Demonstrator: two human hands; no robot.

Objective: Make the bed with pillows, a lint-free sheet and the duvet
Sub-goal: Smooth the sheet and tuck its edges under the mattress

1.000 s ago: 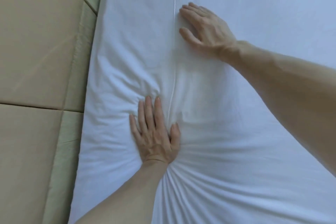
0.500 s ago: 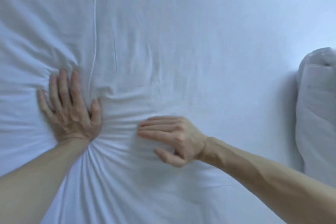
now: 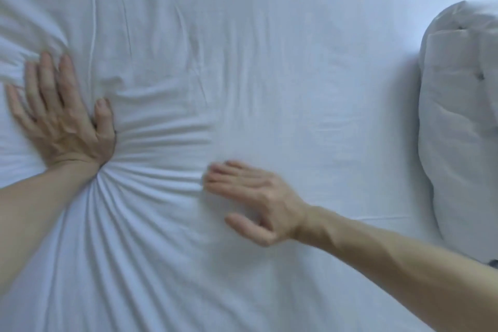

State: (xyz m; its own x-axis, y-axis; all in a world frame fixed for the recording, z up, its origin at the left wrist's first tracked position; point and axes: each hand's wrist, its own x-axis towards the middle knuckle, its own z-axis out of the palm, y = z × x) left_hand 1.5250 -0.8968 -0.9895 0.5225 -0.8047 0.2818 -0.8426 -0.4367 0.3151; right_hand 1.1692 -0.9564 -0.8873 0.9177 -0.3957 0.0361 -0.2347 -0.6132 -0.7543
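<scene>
Left hand [image 3: 62,116] stays flat, pinning the creased white fabric sheet [image 3: 296,48]; right hand [image 3: 253,197], fingers straight and holding nothing, has swept down beside it, so smoothing looks unfinished.

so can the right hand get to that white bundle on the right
Probably yes: the right hand is open on the sheet, holding nothing, and only bare sheet lies between it and the bundle.

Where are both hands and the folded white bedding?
left hand [image 3: 62,121], head view, back of the hand.
right hand [image 3: 257,197], head view, back of the hand.
folded white bedding [image 3: 458,129], head view, middle of its side.
</scene>
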